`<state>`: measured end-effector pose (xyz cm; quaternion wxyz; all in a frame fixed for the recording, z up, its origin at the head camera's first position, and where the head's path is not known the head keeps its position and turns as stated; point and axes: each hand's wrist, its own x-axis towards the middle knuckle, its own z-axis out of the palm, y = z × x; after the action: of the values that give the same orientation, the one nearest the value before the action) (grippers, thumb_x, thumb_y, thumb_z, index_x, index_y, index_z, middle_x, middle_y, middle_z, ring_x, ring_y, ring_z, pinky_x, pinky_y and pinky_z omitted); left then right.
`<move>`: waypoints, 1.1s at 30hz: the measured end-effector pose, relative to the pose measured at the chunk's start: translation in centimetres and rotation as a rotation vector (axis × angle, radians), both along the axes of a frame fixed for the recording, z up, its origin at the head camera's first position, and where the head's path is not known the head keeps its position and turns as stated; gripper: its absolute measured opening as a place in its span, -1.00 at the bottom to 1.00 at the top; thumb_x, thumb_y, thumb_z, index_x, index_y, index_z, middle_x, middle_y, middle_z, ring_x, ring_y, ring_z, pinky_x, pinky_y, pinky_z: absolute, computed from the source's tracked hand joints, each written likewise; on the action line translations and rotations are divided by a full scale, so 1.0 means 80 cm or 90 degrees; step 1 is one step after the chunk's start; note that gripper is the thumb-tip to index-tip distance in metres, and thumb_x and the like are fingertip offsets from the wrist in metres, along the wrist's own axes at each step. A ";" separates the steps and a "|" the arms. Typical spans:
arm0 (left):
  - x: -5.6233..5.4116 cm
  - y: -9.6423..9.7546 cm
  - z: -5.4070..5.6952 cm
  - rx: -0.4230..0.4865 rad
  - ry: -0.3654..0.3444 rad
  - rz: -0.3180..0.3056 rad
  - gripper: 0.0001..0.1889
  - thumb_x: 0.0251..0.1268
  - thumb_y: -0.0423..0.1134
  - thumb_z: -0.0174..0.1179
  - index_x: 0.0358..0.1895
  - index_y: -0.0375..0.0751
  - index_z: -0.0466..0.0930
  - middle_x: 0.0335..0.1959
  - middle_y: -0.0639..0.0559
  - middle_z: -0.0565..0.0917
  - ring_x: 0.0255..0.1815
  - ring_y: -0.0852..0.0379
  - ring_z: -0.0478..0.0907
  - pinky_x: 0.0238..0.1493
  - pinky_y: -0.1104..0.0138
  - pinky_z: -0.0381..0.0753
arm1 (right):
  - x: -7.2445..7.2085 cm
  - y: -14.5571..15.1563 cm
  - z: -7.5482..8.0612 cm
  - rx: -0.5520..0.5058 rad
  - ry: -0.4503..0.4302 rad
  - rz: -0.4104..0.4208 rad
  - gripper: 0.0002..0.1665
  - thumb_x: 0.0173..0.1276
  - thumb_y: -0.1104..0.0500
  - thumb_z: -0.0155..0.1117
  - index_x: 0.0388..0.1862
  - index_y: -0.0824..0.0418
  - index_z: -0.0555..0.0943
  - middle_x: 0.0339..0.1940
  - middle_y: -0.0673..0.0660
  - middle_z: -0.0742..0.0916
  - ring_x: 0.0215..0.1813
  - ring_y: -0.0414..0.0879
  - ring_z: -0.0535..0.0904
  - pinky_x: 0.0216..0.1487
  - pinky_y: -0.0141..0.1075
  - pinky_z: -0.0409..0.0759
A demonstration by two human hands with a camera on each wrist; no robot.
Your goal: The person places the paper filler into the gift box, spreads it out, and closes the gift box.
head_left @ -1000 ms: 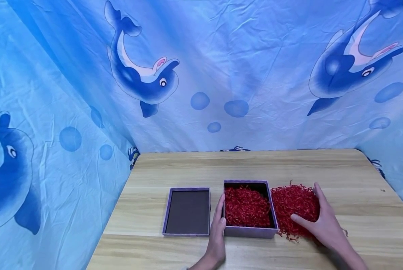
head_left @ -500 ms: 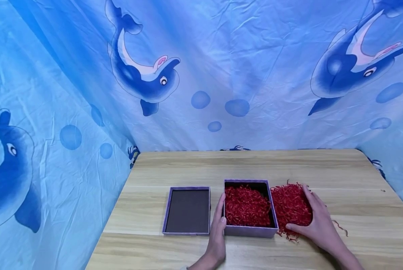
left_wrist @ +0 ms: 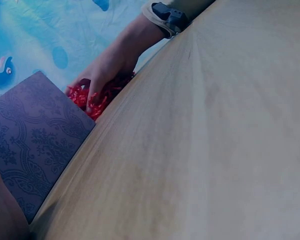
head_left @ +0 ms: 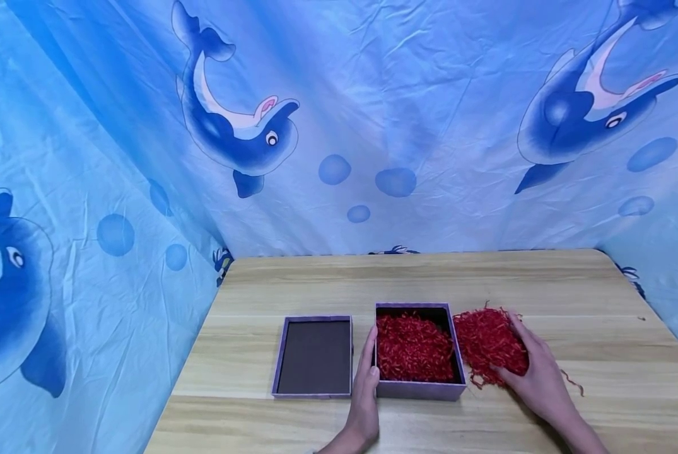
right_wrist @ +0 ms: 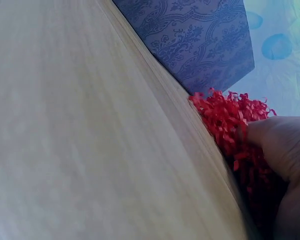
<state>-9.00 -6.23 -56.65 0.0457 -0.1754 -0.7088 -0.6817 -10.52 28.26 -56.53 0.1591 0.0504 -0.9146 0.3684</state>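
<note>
A purple patterned box stands uncovered, with red shredded paper inside it. My left hand lies along the box's left wall, fingers straight. To the right of the box, a loose heap of red shredded paper sits on the table. My right hand grips that heap from its right side, thumb at the near edge and fingers curved over the far side. In the right wrist view the thumb sinks into the shreds. The left wrist view shows the fingers curled into the paper; the palm side is hidden.
Left of the box lies its lid, inside up, dark with a purple rim. A stray red strand lies right of my right hand. A blue dolphin-print curtain hangs behind the wooden table.
My right hand has moved left and closed in on the heap of shredded paper, bunching it; a strand stays behind on the right. The left hand and box have kept their places.
</note>
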 end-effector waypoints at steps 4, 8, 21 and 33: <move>0.000 0.000 0.002 -0.009 -0.035 0.002 -0.30 0.77 -0.21 -0.41 0.88 -0.09 -0.16 0.88 -0.10 -0.07 0.86 0.16 -0.18 0.71 0.41 -0.26 | -0.001 0.001 0.001 -0.014 -0.003 -0.023 0.59 -0.15 0.57 0.72 0.87 0.15 0.12 0.45 0.69 0.52 0.29 0.69 0.48 0.14 0.70 0.42; 0.001 0.000 0.005 -0.014 -0.052 0.001 -0.30 0.77 -0.22 -0.42 0.88 -0.03 -0.16 0.89 -0.03 -0.07 0.86 0.19 -0.18 0.71 0.41 -0.24 | -0.001 0.001 0.005 -0.063 -0.033 -0.043 0.59 -0.07 0.63 0.63 0.90 0.10 0.04 0.44 0.69 0.52 0.33 0.74 0.47 0.21 0.66 0.41; 0.002 0.000 0.003 -0.009 -0.029 0.009 -0.30 0.75 -0.25 -0.40 0.88 0.05 -0.11 0.88 -0.04 -0.04 0.85 0.19 -0.15 0.71 0.38 -0.25 | 0.005 -0.002 0.037 -0.150 -0.099 -0.108 0.51 0.20 0.61 0.49 0.92 -0.04 -0.12 0.55 0.68 0.41 0.49 0.73 0.35 0.49 0.59 0.27; 0.003 0.001 0.004 -0.010 -0.031 0.006 -0.30 0.76 -0.24 -0.42 0.88 0.04 -0.13 0.88 -0.02 -0.04 0.86 0.17 -0.15 0.72 0.33 -0.26 | 0.016 -0.018 0.067 -0.153 0.039 -0.080 0.53 0.03 0.67 0.55 0.89 -0.05 0.10 0.40 0.19 0.59 0.24 -0.69 0.27 0.17 -0.81 0.24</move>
<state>-8.78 -6.11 -56.33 0.0303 -0.1558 -0.7161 -0.6797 -9.26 26.81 -51.14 0.2147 -0.0155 -0.8598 0.4630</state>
